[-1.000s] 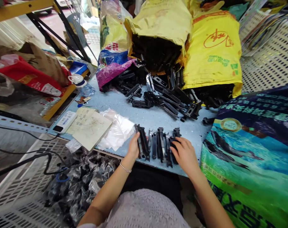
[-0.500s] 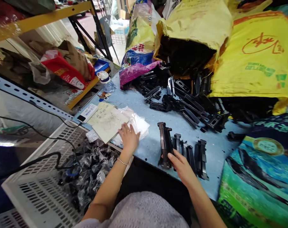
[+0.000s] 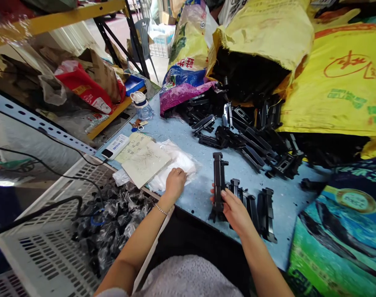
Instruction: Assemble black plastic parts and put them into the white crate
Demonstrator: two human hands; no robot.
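My left hand (image 3: 176, 181) rests on a stack of thin clear plastic bags (image 3: 167, 159), its fingers curled in at the bags' right part. Beside the stack lies a worn sheet of card (image 3: 147, 161). In my right hand (image 3: 234, 206) a long black plastic part (image 3: 218, 177) is held upright, fingers behind it and thumb in front. Several similar black parts (image 3: 266, 214) stand in a row just right of it on the blue table (image 3: 197, 198). Farther back lies a heap of loose black parts (image 3: 246, 136).
Yellow sacks (image 3: 339, 90) with black parts stand at the back right, a green-blue sack (image 3: 336, 231) at the right edge. A white crate (image 3: 51, 251) of bagged parts sits lower left. A bottle (image 3: 141, 105), keys (image 3: 138, 125) and a white device (image 3: 116, 146) lie at the back left.
My left hand has slid right across the plastic bags and its spread fingers have curled in. The black part in my right hand stands a little more upright. The view has shifted slightly.
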